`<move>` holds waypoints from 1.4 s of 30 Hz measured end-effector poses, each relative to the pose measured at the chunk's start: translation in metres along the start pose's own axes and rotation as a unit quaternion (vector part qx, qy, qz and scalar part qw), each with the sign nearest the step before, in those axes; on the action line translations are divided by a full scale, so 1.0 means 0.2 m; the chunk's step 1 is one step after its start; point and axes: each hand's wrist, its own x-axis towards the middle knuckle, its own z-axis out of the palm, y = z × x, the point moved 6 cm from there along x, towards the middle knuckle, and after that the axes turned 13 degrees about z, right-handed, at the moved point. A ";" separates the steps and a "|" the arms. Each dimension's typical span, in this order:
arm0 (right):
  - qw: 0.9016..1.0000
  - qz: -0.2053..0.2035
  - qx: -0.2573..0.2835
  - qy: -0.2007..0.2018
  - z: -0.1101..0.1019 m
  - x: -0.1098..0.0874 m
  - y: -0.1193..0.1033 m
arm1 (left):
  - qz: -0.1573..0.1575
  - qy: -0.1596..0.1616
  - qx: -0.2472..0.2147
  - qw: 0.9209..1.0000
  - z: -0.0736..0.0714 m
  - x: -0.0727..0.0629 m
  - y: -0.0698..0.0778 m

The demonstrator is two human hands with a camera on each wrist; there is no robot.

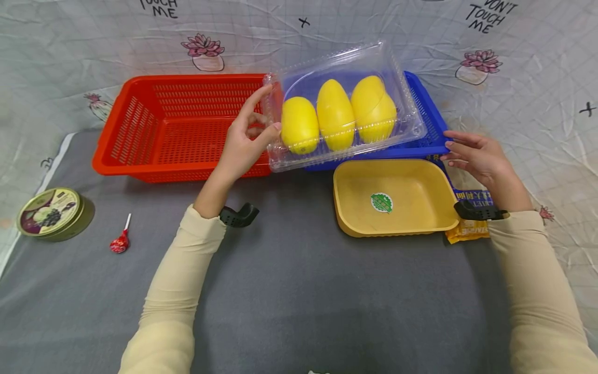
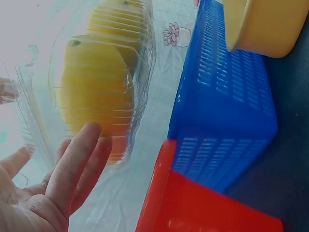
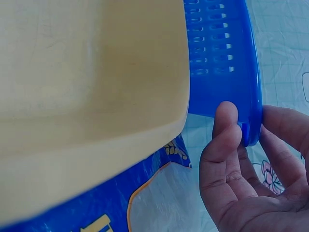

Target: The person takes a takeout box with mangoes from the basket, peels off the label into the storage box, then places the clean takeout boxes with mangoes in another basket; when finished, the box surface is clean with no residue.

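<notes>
With thumb and fingers at its left edge, my left hand holds a clear plastic clamshell box. Inside the box lie yellow mango-like fruits, three of them showing in the head view. The box is raised and tilted over the blue basket, hiding much of it. In the left wrist view the box hangs above the basket rims. My right hand pinches the blue basket's front right corner; in the right wrist view its fingers and thumb lie on either side of the rim.
A red basket stands left of the blue one. In front of the blue basket sits a yellow plastic tub, overlapping a blue and orange food packet. A round tin and a red lollipop lie at the left.
</notes>
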 end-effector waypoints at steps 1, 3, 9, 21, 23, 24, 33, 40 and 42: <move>1.000 -0.001 0.000 -0.001 0.00 0.00 0.00 | 0.001 0.003 -0.006 1.000 0.01 0.01 0.00; 1.000 -0.003 0.000 0.000 0.00 -0.01 0.00 | 0.004 0.009 -0.012 1.000 0.03 0.03 -0.01; 1.000 -0.001 0.001 0.005 -0.02 -0.01 0.00 | -0.026 0.036 -0.021 0.999 0.09 0.07 -0.05; 1.000 -0.007 -0.004 0.007 -0.04 -0.02 0.00 | -0.064 0.049 -0.062 0.995 0.23 0.18 -0.12; 1.000 -0.005 -0.006 0.008 -0.05 -0.01 0.00 | -0.065 0.045 -0.058 0.995 0.26 0.20 -0.13; 1.000 -0.004 -0.008 0.008 -0.05 -0.01 0.00 | -0.066 0.043 -0.054 0.995 0.28 0.20 -0.14; 1.000 -0.010 -0.005 0.000 -0.02 0.00 0.00 | -0.071 0.004 0.023 0.997 0.36 0.26 -0.20; 1.000 -0.016 -0.001 0.000 -0.02 0.01 0.00 | -0.084 -0.017 0.065 0.994 0.41 0.28 -0.25; 1.000 -0.017 0.000 0.000 -0.02 0.01 0.00 | -0.084 -0.019 0.081 0.993 0.43 0.29 -0.27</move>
